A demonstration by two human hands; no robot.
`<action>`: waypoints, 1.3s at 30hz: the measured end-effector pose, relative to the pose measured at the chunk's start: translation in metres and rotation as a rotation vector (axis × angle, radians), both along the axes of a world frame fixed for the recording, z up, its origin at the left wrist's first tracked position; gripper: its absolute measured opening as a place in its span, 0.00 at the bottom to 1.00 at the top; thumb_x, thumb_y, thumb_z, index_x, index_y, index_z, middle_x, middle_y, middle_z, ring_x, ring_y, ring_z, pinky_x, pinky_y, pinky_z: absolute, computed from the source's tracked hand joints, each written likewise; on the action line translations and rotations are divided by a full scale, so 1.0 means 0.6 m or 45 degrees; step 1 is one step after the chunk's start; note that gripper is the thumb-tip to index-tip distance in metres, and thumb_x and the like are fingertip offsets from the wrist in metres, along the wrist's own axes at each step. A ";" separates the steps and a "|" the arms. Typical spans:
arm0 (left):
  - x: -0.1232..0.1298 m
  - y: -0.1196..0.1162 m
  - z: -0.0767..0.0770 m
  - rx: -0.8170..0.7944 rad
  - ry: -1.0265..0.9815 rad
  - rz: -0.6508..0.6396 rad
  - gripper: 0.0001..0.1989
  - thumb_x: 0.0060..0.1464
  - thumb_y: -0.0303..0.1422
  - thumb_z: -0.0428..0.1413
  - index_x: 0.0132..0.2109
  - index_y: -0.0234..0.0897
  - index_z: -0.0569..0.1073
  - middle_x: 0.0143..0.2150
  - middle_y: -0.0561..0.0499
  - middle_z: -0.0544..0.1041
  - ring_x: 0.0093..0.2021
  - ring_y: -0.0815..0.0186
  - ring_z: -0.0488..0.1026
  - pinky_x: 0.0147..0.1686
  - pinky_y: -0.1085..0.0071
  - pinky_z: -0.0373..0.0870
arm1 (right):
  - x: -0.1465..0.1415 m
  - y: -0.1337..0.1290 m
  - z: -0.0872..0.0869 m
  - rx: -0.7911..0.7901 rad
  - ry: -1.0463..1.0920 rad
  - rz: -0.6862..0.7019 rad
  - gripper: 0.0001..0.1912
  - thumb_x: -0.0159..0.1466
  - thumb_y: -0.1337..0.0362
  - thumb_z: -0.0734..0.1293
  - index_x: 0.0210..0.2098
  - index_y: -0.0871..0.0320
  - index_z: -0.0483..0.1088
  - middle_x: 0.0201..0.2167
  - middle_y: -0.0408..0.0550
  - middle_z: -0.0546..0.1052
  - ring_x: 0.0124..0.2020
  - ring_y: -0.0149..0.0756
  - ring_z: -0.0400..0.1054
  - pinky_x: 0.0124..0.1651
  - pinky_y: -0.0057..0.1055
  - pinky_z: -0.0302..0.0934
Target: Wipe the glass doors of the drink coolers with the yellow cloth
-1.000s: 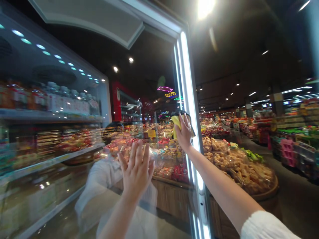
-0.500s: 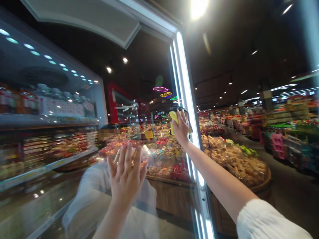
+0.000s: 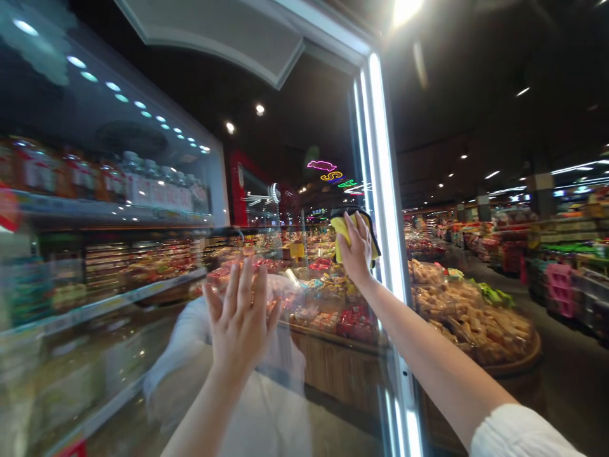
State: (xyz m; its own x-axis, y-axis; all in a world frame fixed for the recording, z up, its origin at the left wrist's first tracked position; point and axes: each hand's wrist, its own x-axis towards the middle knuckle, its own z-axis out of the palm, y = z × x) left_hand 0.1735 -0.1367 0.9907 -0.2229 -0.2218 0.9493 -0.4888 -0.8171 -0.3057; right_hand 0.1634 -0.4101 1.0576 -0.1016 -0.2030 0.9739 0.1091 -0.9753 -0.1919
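A large glass door (image 3: 328,374) with a bright lit frame stands before me. My left hand (image 3: 242,317) lies open against the pane, its fingers spread and nothing in it. Farther right and higher, near the lit edge, my right hand (image 3: 356,249) presses a yellow cloth (image 3: 339,227) with a dark border onto the glass. The fingers lie over the cloth, and part of it shows around them. A pale reflection of a person in a light top appears in the glass below my left hand.
At left, shelves with bottles (image 3: 157,184) show behind or in the glass. The lit door frame (image 3: 385,184) rises on the right. Beyond it stands a round wooden display (image 3: 476,317) heaped with packaged goods, and pink crates (image 3: 560,289) sit by the aisle.
The view has shifted, so the door frame and shelves sit farther right. My right hand and the cloth have moved slightly away from the lit edge. My left hand stays spread on the glass.
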 end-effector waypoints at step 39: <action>-0.031 0.215 -0.027 -0.173 0.240 0.286 0.36 0.67 0.45 0.51 0.75 0.35 0.53 0.76 0.34 0.55 0.77 0.48 0.48 0.74 0.41 0.38 | -0.034 0.280 -0.065 -0.872 0.203 0.282 0.20 0.73 0.59 0.62 0.62 0.44 0.73 0.71 0.43 0.64 0.73 0.45 0.54 0.75 0.50 0.47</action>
